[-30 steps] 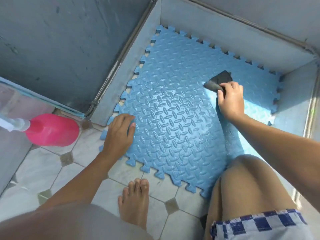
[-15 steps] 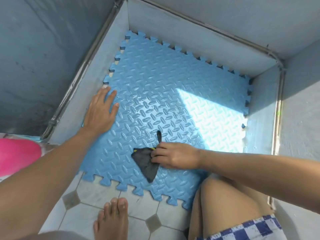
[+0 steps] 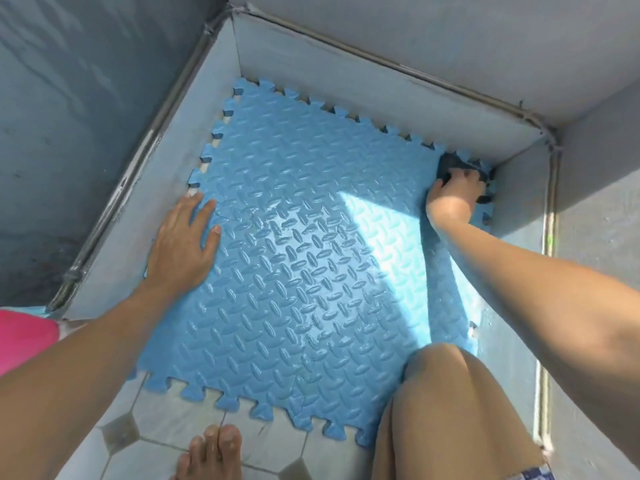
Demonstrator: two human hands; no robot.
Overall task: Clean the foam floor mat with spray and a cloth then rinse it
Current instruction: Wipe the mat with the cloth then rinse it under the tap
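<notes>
Your floor (image 3: 180, 427) is pale tile with small dark diamond insets. Flat on it lies the blue foam mat (image 3: 294, 289), its far corner pushed into the low grey curb (image 3: 346, 81). A pink object (image 3: 24, 337) sits just off the mat's left edge. Your bare foot (image 3: 211, 455) stands on the tile just off the mat's near toothed edge.

The foam mat (image 3: 311, 271) lies in the walled corner, overlapping tiled floor (image 3: 194, 424) at its near edge.
</notes>
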